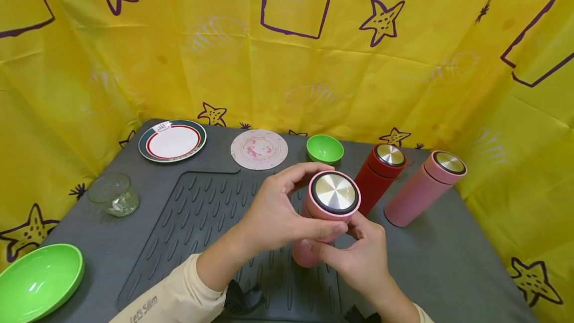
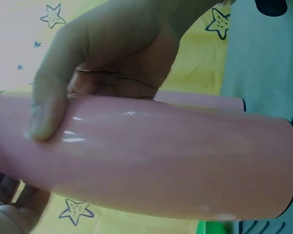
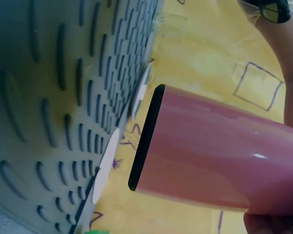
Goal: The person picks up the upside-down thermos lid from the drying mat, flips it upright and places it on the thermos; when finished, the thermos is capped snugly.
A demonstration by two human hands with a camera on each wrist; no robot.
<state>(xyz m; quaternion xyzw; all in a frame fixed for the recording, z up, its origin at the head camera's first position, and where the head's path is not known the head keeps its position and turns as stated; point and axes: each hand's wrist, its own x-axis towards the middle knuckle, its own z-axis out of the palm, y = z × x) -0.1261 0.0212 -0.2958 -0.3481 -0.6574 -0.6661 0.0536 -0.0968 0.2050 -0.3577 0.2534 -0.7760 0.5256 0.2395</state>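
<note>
Flask work: I have the pink flask (image 1: 329,208) lifted over the ridged mat (image 1: 202,223), left hand (image 1: 278,216) curled round its lid end, right hand (image 1: 358,258) gripping the body. Looks like lid twisting; next needs counter-rotation. Sleeve (image 1: 170,298) reads "Let's Slim"

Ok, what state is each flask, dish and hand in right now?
Held pink flask: lid on, off the mat.
Left hand: grips its lid end.
Right hand: holds its body.
Red flask: capped, standing.
Other pink flask: capped, standing.
Glass: upright.
Small green bowl: upright, empty.
</note>
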